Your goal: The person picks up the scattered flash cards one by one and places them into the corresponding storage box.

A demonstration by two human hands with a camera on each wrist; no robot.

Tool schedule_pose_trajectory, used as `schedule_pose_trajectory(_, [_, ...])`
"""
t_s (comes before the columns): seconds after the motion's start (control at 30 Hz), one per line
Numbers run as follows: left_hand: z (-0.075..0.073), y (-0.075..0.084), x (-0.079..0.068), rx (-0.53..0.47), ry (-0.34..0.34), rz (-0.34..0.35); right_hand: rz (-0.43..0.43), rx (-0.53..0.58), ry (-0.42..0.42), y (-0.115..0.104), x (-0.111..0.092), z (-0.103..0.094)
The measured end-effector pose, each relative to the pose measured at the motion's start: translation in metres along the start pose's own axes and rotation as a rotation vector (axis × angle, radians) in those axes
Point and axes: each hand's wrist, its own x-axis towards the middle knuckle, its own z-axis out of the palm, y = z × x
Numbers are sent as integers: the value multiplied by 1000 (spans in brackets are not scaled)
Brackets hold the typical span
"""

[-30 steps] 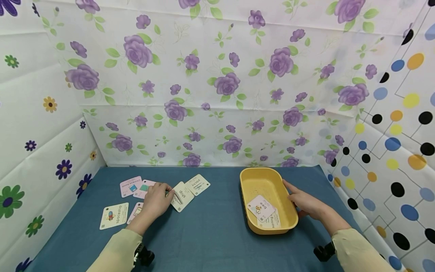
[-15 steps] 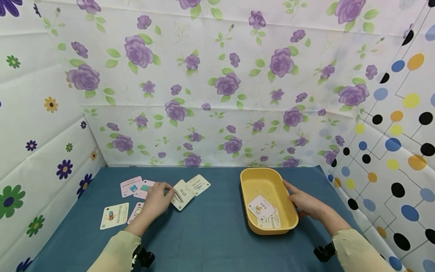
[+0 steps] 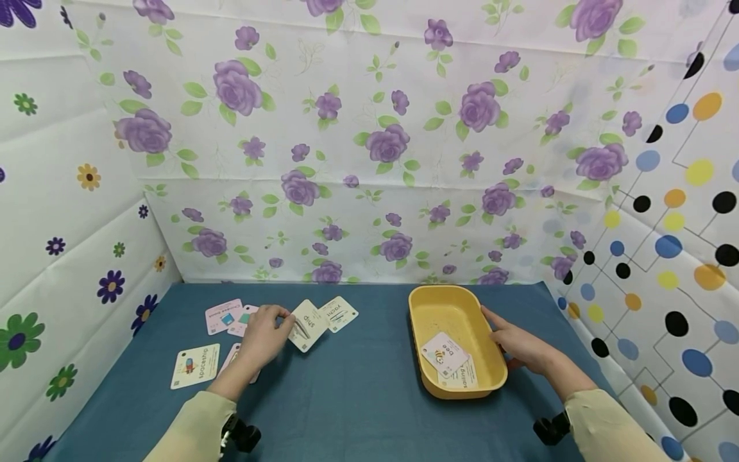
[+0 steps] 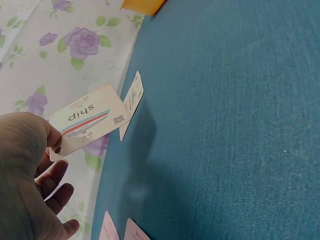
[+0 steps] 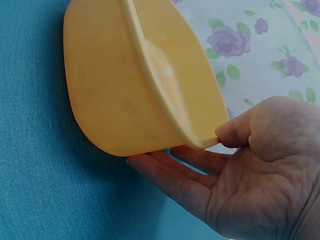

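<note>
My left hand (image 3: 265,333) pinches the "ship" card (image 3: 308,326) by its edge between thumb and fingers. In the left wrist view this ship card (image 4: 90,117) is raised off the cloth, its other fingers curling loosely beneath. The "yacht" card (image 3: 339,313) lies just behind it, partly overlapped in view. My right hand (image 3: 522,343) holds the right side of a yellow plastic basin (image 3: 447,305). In the right wrist view the thumb rests on the rim, with fingers under the outer wall. Inside the basin, a pink "bee" card (image 3: 441,354) lies over a "sailing" card (image 3: 460,378).
A "spaceship" card (image 3: 195,367) and a pink card with a blue book (image 3: 222,317) lie at left on the blue cloth (image 3: 358,385). Two more pink cards are partly hidden by the left hand and forearm. Patterned sheets (image 3: 387,144) hang on three sides.
The ship card has come up from the cloth in my left hand and shifted slightly toward the back. My right hand and the basin stay where they were.
</note>
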Motion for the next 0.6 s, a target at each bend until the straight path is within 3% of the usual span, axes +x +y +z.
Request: schedule_pose_trajectory(0.6, [-6,6,-2,-64,31,20,19,-8,8,1,2,1])
